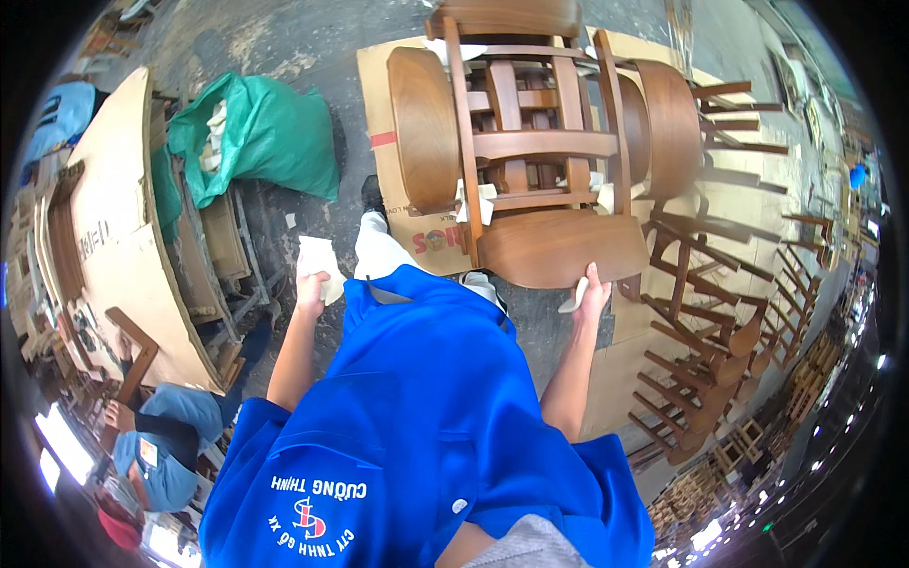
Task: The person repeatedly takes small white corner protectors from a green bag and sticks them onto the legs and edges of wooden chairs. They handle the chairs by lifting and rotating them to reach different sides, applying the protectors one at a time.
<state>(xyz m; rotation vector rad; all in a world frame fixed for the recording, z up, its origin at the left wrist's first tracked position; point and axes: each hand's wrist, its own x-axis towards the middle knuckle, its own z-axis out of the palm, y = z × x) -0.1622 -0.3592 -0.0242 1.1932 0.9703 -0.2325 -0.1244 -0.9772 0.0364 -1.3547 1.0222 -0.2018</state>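
Observation:
My left hand [312, 292] is closed on a thin white sheet [318, 256], paper or foam, held out at my side. Between the fingers of my right hand [591, 301] is a smaller folded white piece [572, 299]. The fingertips of that hand are at the near edge of a brown wooden chair seat [559, 248]; whether they touch it I cannot tell. This seat belongs to a stack of wooden chairs [544, 144] fitted into one another on flat cardboard [377, 104]. White pads [478, 201] are tucked between some of the chair parts.
A green sack [275, 133] with white scraps stands at the left, beside a cardboard-covered table [123, 218]. There a person in blue [170, 454] handles an angled wooden part [134, 355]. More chairs [705, 379] with legs sticking out crowd the right side.

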